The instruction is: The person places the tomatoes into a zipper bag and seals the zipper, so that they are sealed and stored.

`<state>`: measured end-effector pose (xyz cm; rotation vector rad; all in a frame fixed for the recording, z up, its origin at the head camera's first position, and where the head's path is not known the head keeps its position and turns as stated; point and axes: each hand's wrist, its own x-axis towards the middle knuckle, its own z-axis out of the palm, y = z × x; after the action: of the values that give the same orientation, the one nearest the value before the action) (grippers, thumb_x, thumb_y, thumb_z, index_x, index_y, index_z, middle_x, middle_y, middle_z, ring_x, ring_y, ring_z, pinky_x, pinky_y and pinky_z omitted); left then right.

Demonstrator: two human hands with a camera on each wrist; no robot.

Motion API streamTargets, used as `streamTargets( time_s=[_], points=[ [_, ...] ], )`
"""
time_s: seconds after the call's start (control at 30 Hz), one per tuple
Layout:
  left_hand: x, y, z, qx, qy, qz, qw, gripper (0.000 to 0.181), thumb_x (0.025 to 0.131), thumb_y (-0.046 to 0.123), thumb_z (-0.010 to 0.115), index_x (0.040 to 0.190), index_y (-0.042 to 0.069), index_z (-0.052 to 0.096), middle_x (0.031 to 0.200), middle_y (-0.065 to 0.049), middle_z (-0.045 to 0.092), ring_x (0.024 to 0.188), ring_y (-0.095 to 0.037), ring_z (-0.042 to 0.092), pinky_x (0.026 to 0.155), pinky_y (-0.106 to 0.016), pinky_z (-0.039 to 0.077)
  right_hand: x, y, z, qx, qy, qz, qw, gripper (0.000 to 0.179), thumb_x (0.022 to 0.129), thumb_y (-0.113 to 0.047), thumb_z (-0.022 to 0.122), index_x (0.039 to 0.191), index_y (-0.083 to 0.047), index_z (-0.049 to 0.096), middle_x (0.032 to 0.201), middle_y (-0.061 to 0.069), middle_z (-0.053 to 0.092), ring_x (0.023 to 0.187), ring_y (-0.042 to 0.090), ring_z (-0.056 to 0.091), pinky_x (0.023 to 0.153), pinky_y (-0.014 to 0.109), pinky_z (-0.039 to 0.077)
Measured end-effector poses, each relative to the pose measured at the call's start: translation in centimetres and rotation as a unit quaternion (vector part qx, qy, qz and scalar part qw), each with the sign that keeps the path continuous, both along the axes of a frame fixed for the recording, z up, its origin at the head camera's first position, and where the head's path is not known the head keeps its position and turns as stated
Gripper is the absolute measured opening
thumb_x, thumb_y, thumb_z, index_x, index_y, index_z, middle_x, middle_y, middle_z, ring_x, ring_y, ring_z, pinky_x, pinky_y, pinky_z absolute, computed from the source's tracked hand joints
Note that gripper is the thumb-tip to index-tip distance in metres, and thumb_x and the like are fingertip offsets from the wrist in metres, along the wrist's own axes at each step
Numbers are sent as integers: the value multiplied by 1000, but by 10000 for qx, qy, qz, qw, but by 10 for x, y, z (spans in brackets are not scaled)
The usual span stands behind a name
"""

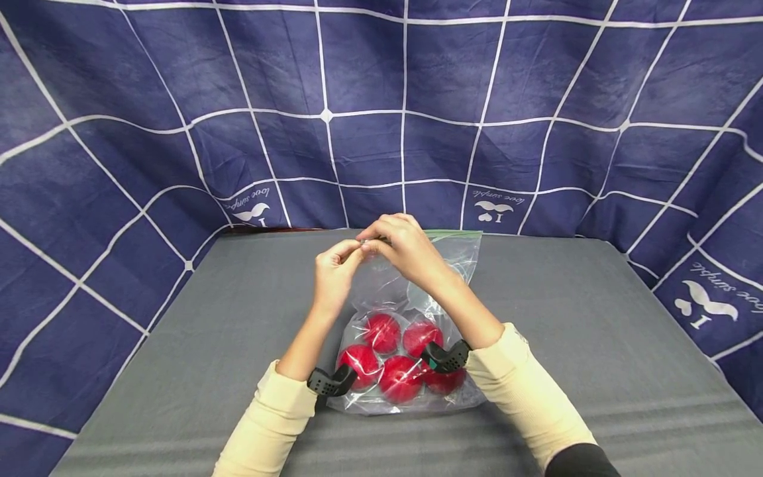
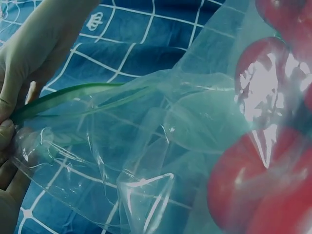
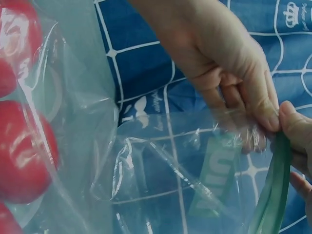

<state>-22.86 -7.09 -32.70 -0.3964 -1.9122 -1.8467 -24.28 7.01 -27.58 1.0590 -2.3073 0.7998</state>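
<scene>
A clear zip bag (image 1: 378,291) lies on the grey surface with several red round things (image 1: 401,379) in its near part; what kind they are is hard to tell through the shiny plastic. Along its mouth runs a green zip strip (image 3: 275,190). My left hand (image 1: 332,278) pinches the left corner of the mouth between thumb and forefinger. Right beside it, my right hand (image 1: 408,250) pinches the same strip, fingertips nearly touching the left ones. In both wrist views the mouth end is lifted and stretched away from the red things.
A grey cloth-covered table (image 1: 238,318) spreads around the bag. Behind it and at both sides hangs a dark blue curtain (image 1: 369,73) with white grid lines. A black wrist device (image 1: 330,382) sits on each forearm, close above the bag.
</scene>
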Motion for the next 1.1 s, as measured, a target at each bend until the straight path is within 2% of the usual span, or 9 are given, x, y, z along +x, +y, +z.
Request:
streamTargets(
  time_s=[0.1,0.3,0.57,0.77,0.8,0.9,1.0,1.03,1.1],
  points=[
    [4,0,1,-133,63,99,9998,15,83,5,62,87,-9,67,81,-25,67,68,4,60,66,-13,49,-1,1,-2,-178,-148,141,9996,15,75,-18,67,86,-9,68,84,1,67,84,15,59,87,31,39],
    [9,-1,0,-183,99,280,9994,15,82,6,64,87,-8,68,81,-24,68,69,-4,64,66,-14,49,-5,3,-5,-329,-441,325,9980,11,75,-13,68,82,-6,68,82,4,67,78,15,59,73,28,46],
    [2,-28,-3,1157,179,437,9922,13,79,-3,63,84,-15,63,68,15,68,65,0,66,63,-17,53,-16,47,-9,-446,-377,-380,9976,9,75,-12,68,82,-5,68,82,6,66,82,21,60,83,35,43],
    [-2,-45,-10,1699,94,279,9850,12,79,6,67,82,-6,66,68,10,69,63,-4,67,60,-18,53,-19,94,-11,-439,-178,-810,9956,9,74,-8,69,81,-4,68,80,8,66,80,22,58,74,32,40],
    [-15,-51,-25,1941,158,62,9808,13,79,8,68,82,-4,67,69,6,70,65,-6,68,60,-19,54,-19,101,-12,-447,-150,-881,9950,9,73,-8,69,81,-4,68,80,9,65,80,23,58,72,32,40],
    [-17,-57,-28,2276,180,0,9736,7,78,10,69,78,3,68,69,3,71,64,-7,68,59,-19,53,-19,120,-11,-434,-98,-1150,9924,9,71,-6,70,80,-3,68,81,10,66,83,25,57,76,33,39],
    [-18,-58,-26,2367,47,-15,9716,3,79,6,67,76,6,68,67,2,70,63,-7,68,60,-19,53,-16,135,-9,-387,-221,-1352,9898,9,72,-5,69,80,-2,68,84,12,66,90,27,57,82,34,39],
    [-7,-54,-12,2263,-61,164,9739,5,79,4,66,75,6,68,66,4,70,61,-6,67,59,-18,53,-15,139,-8,-354,-263,-1382,9894,9,72,-5,69,81,-2,68,85,12,66,92,27,57,84,33,40],
    [-10,-52,-11,2221,-106,43,9750,4,80,3,65,78,3,68,67,2,70,62,-7,67,59,-19,53,-13,145,-7,-328,-367,-1423,9886,9,74,-5,69,82,-1,67,86,12,66,94,24,57,84,28,41]
  ],
)
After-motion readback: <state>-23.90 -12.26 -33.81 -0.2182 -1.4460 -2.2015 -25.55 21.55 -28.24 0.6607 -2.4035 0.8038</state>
